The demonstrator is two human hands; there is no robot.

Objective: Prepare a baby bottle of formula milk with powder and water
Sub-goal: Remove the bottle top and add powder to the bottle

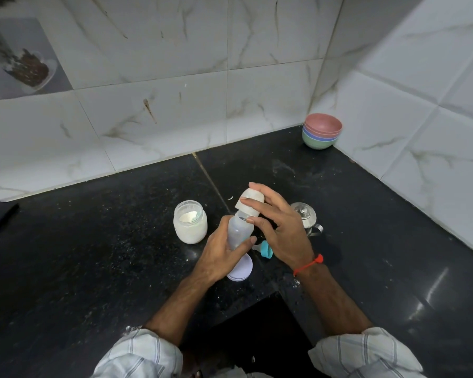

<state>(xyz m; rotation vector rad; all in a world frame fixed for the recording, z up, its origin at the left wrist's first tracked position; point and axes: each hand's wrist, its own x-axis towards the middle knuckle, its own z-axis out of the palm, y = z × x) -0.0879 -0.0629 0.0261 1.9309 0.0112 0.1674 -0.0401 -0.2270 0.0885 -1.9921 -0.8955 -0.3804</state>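
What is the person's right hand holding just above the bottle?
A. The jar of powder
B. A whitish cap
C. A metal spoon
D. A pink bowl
B. The right hand pinches a whitish cap over the open mouth of the bottle, which the left hand grips; the powder jar stands untouched on the counter beside them.

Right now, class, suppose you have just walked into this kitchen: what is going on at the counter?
A person is making up a baby bottle. The left hand grips the clear bottle upright on the black counter. The right hand holds a white cap tilted at the bottle's mouth. An open glass jar of white powder stands to the left. A teal teat ring, a lilac lid and a steel pot lie near the hands. Stacked bowls sit in the corner.
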